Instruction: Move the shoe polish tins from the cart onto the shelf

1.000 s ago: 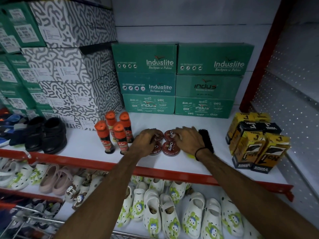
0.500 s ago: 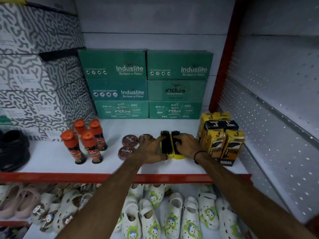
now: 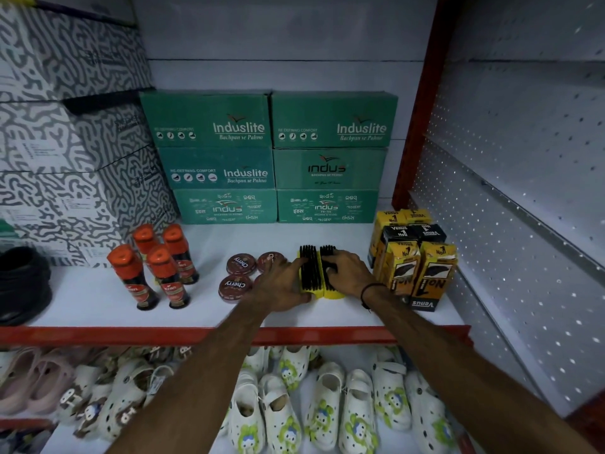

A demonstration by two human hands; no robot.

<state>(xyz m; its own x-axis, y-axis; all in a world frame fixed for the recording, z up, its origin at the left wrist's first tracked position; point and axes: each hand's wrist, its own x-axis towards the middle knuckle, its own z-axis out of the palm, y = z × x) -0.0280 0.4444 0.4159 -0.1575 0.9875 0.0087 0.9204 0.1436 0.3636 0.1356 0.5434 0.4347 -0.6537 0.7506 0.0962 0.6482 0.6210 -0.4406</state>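
Observation:
Several dark red round shoe polish tins (image 3: 241, 264) lie flat on the white shelf (image 3: 82, 303), labelled Cherry; one is partly hidden under my left wrist. Just right of them stand two yellow shoe brushes (image 3: 313, 269) with black bristles, side by side. My left hand (image 3: 281, 285) presses against the left brush from the left, fingers curled on its side. My right hand (image 3: 347, 273) rests on the right brush, fingers over the bristles. A black band circles my right wrist. No cart shows in the head view.
Orange-capped polish bottles (image 3: 157, 267) stand left of the tins. Yellow and black Venus boxes (image 3: 412, 257) crowd the right end. Green Induslite boxes (image 3: 268, 155) line the back wall, patterned grey boxes (image 3: 65, 142) the left. White clogs (image 3: 327, 404) fill the lower shelf.
A second ago both hands were on the polish tins. They shifted right onto the two brushes, and the view swung right with them. Over the last half second the hands barely moved.

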